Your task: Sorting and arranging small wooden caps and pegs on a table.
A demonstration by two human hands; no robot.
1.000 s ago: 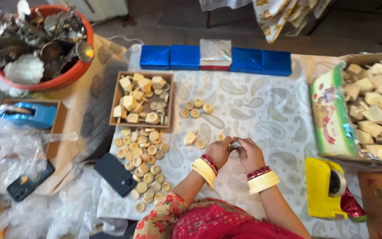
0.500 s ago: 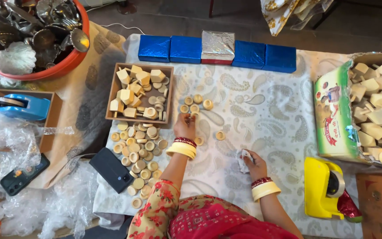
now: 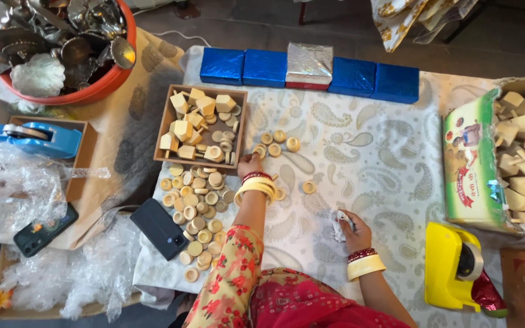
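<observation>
While my left hand (image 3: pixel 249 164) is reaching forward, its fingers are touching a ring in the small cluster of rings (image 3: pixel 276 143) just beside the tray (image 3: pixel 160 129), though I cannot tell whether they are pinching it. My right hand (image 3: pixel 352 229) is staying back near my body, fingers clamped on a crumpled bit of clear wrap (image 3: pixel 339 223), probably kept ready there. More rings are lying heaped below the tray, within easy reach of the left hand.

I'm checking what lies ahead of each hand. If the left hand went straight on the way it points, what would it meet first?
The left hand points up the cloth; it would probably first meet the small cluster of pale round wooden rings, with the wooden tray close beside that line.
</observation>
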